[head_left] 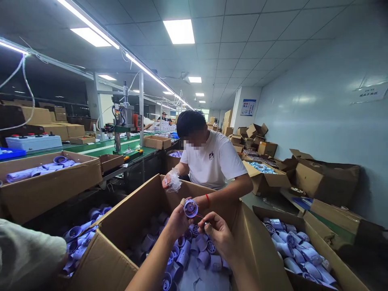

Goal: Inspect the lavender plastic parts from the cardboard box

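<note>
My left hand (177, 221) is closed round a pale violet, cup-shaped plastic housing (190, 208), its open end turned towards me. Thin red wire (199, 216) runs out of the housing to my right hand (218, 233). There my thumb and fingers pinch a small dark part (206, 223), too small to name for certain. Both hands are above a large cardboard box (113, 258), where several similar plastic housings (184, 254) lie in a loose heap. Across the box, a co-worker's hand (166, 180) holds crumpled clear plastic film (174, 180).
The co-worker (209, 161) leans over the far side of the box, a forearm close behind my hands. More housings fill a carton (303, 252) at right and a carton (51, 190) at left. A press machine (123, 117) stands on the green bench (100, 147).
</note>
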The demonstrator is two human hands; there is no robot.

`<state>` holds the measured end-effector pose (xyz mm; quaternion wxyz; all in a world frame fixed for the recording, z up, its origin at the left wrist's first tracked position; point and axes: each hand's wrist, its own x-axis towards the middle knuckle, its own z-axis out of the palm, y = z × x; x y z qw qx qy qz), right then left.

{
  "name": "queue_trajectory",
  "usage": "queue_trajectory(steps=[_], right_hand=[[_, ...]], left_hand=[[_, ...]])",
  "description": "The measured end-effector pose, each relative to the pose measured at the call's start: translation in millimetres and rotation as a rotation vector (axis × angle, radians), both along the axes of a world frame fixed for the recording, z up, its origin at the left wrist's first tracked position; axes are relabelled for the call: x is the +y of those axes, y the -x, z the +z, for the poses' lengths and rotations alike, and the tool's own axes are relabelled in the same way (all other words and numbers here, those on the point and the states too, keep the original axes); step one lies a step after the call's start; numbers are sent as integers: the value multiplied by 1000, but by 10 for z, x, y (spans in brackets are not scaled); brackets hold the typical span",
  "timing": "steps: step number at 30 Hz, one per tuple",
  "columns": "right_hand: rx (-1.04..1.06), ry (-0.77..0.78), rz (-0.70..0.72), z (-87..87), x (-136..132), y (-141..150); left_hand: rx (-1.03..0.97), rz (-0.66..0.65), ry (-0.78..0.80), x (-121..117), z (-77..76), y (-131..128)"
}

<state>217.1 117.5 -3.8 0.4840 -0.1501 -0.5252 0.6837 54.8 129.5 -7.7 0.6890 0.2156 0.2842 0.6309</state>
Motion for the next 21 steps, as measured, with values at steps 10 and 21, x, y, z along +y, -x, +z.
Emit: queue_trajectory(steps=[10,21], right_hand=[[7,41,-64,-43,46,43],[-21,41,-224,-73,105,40]], left_hand=[[89,-62,-103,-50,21,-63],[36,-76,-39,-36,48,-73]])
